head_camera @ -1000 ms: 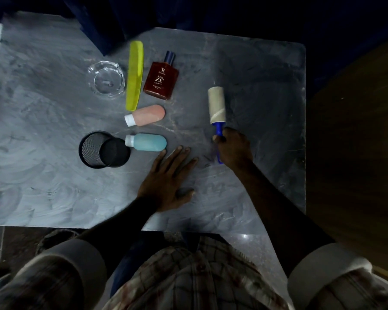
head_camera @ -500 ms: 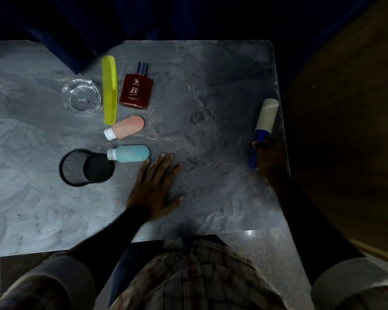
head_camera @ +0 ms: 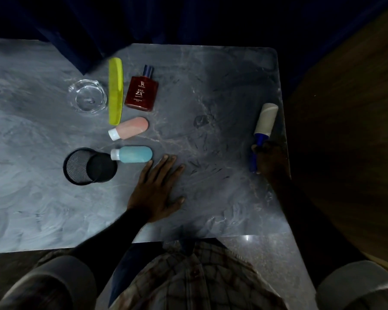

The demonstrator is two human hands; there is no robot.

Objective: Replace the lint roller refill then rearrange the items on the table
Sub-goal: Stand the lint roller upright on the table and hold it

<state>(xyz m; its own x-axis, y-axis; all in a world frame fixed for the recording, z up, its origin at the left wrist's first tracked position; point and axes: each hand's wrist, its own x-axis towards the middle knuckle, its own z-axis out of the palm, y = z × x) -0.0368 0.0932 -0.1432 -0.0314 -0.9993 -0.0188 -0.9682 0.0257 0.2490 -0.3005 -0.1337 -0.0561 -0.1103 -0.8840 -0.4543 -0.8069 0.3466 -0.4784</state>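
Lint roller (head_camera: 263,128) sits at the far right edge of the grey marble bench (head_camera: 211,86), its pale roll pointing away from the person and its blue handle running back under the right hand (head_camera: 270,161). That grip is closed over the handle, though the light is too dim to show how firmly the fingers wrap it. The left hand (head_camera: 159,189) lies flat and spread on the bench with nothing in it, its fingertips just beside the teal bottle (head_camera: 133,154).

The other items cluster on the left: a clear glass dish (head_camera: 87,97), a yellow comb (head_camera: 115,90) beside it, a red perfume bottle (head_camera: 141,91), a pink bottle (head_camera: 130,127) and a black mesh cup (head_camera: 87,166) tipped on its side, touching the teal bottle's cap.

The main risk, as I judge it, is the edge. The roll lies so near the rim that a loose hold or a small push outward could send the roller off the bench. Pulling the roll off the handle with only 1 hand could also make it twist or slip, so the idle left hand would probably need to come across. Reaching over in this poor light, a sleeve or wrist could knock the 2 lying bottles, which would roll easily, or nudge the tipped cup.
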